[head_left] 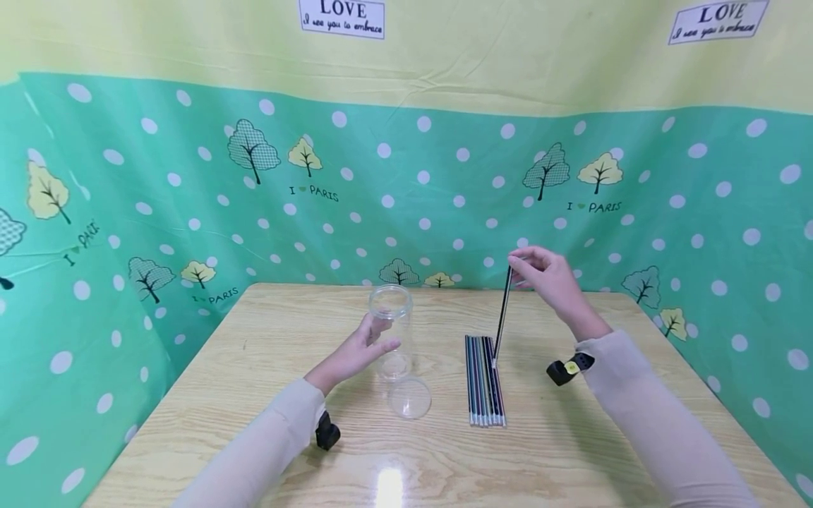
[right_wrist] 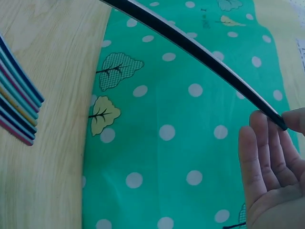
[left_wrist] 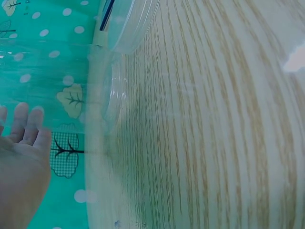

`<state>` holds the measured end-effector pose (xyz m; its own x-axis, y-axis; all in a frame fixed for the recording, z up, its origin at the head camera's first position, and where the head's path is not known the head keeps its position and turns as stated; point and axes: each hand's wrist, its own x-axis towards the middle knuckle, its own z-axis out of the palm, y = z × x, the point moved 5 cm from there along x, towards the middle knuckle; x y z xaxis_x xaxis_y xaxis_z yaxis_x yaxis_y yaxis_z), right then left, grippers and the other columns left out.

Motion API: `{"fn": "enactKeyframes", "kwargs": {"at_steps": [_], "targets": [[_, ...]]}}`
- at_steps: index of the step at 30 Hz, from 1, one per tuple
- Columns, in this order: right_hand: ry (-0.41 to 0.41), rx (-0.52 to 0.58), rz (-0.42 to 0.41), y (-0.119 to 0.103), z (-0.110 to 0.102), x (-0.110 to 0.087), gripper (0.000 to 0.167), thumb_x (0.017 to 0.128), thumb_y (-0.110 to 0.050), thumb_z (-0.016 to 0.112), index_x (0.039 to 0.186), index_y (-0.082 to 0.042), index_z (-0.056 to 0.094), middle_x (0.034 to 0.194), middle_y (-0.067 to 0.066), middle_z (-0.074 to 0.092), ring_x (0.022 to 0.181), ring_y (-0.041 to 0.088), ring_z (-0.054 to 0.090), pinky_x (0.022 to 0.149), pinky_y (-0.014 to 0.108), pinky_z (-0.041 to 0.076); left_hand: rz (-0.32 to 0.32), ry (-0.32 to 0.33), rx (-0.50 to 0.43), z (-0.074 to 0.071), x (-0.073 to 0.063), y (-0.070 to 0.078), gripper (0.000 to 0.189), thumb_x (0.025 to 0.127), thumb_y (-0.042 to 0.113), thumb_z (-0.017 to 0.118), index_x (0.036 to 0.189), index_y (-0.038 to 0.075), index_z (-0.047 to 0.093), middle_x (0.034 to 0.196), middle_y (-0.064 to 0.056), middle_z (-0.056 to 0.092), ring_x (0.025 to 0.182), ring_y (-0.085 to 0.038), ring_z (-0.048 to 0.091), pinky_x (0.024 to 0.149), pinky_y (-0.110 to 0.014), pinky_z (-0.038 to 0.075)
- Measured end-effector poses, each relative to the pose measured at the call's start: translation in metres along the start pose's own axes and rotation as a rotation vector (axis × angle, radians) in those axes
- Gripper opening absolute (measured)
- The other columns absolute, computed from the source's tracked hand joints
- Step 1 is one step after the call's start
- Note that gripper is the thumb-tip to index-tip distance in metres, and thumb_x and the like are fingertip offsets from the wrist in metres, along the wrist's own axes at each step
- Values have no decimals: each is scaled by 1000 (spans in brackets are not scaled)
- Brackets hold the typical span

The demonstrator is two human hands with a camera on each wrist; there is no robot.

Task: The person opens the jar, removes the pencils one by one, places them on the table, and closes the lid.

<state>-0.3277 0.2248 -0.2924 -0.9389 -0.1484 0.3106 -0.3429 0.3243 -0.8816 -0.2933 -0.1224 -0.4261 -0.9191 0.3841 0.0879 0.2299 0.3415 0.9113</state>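
A tall clear plastic jar (head_left: pixel 400 331) stands upright on the table. My left hand (head_left: pixel 357 353) holds it from the left, fingers behind it and thumb across the front; in the left wrist view those fingers (left_wrist: pixel 33 121) overlap the jar's wall. Between thumb and fingertips, my right hand (head_left: pixel 543 275) pinches the top end of a black pencil (head_left: pixel 504 307). That pencil slants steeply, its lower end overlapping a flat row of pencils (head_left: pixel 481 381) in several colours, their silver ends toward me. A round clear lid (head_left: pixel 409 397) lies just in front of the jar.
The wood-grain table (head_left: pixel 267 437) ends at a green dotted cloth (head_left: pixel 438 176) hanging behind and at the sides. A black wrist camera (head_left: pixel 327 432) sits under the left sleeve, another wrist camera (head_left: pixel 562 370) under the right one.
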Motion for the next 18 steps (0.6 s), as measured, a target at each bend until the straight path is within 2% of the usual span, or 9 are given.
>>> {"fn": "enactKeyframes", "kwargs": {"at_steps": [4,8,14,18], "targets": [[-34,-21,66,13,-1,-1,44,100,-38,63,124,-1,61,98,12,68,86,21,67,78,36,60,-6,3,9,1,0,-1,74,100,35,62,158,25,16,157,-20,33,146,-41,26,118,-55,21],[-75,-49,131,28,-2,-1,50,101,-39,62,128,2,58,101,16,66,89,28,68,82,41,59,-11,1,3,1,0,-2,75,100,36,63,158,25,16,156,-19,33,146,-40,27,118,-53,21],[-88,-54,194,45,-5,-1,50,102,-36,60,130,6,55,106,18,65,95,32,66,83,40,59,-7,-7,-1,1,-1,-1,74,100,35,63,157,24,17,157,-20,33,146,-41,26,119,-53,20],[-125,-68,230,54,-3,-1,50,103,-34,58,133,6,54,115,21,62,99,31,64,85,39,59,-2,-8,2,1,0,0,74,100,37,63,157,24,17,156,-20,33,146,-41,25,119,-54,19]]}}
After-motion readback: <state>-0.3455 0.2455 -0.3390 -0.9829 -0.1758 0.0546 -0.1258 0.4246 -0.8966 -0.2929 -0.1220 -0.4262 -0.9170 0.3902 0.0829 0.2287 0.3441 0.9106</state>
